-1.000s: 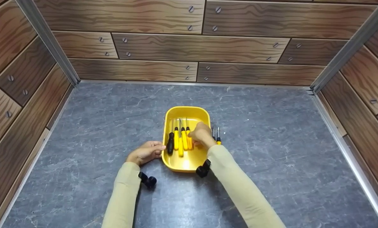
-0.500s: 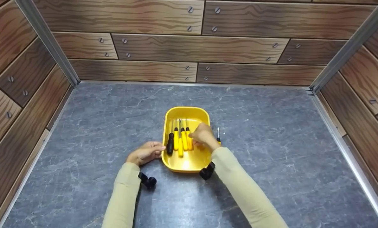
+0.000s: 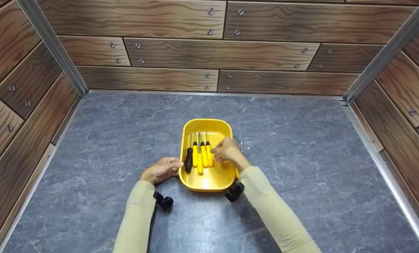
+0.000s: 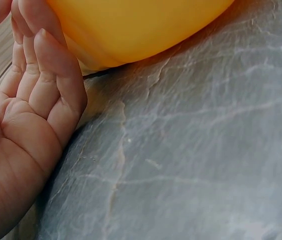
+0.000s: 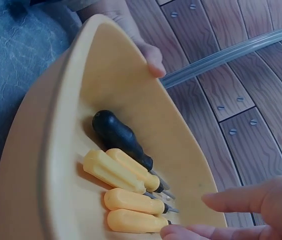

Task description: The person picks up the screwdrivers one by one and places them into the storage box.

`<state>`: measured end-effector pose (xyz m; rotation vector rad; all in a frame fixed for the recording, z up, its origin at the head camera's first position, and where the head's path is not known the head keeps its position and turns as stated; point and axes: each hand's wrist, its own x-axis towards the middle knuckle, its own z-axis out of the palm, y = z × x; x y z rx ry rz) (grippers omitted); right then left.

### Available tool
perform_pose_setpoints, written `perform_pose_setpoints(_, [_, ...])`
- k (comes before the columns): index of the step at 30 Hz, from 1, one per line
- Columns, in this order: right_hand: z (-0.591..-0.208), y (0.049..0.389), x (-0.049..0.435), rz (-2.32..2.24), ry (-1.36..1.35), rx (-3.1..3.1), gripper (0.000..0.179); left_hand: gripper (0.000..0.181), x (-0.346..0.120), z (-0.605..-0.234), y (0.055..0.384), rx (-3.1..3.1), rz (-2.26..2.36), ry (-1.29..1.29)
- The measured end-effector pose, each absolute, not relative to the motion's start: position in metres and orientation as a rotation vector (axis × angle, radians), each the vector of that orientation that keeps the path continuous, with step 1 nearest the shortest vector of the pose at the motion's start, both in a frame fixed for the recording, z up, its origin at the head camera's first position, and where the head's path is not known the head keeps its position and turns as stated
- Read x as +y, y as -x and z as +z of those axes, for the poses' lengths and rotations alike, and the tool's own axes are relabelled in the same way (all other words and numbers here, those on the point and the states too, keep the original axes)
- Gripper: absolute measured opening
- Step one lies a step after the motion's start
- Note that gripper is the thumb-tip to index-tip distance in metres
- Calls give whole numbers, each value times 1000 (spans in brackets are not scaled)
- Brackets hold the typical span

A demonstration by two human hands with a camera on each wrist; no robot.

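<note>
A yellow tray (image 3: 205, 182) holds several screwdrivers side by side, shafts toward the far end. One is a black-handled screwdriver (image 3: 189, 160) at the left; the others are yellow-handled screwdrivers (image 3: 204, 157). My left hand (image 3: 162, 169) grips the tray's left side, its thumb over the rim and fingers along the outside wall. In the left wrist view those fingers bend close to the tray wall (image 4: 146, 30). Over the tray's right half is my right hand (image 3: 227, 149), just right of the handles. In the right wrist view its thumb (image 5: 236, 197) and fingers stand apart with nothing between.
Outside the tray's right edge lies another screwdriver (image 3: 242, 146), mostly hidden by the right forearm. The grey marbled surface (image 3: 300, 140) is bounded by wood-patterned walls (image 3: 181, 79) at the back and both sides.
My right hand has shifted slightly to the right, away from the handles, and its forearm now covers more of the tools outside the tray. The left hand and tray stay put.
</note>
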<state>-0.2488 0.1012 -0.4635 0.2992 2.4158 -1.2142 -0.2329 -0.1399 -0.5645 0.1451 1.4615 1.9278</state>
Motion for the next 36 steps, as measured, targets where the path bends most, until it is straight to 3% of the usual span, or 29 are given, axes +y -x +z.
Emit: perform_pose_setpoints(36, [-455, 239, 162, -1528, -252, 2289, 29, 16, -140, -562, 232, 1470, 1915, -132])
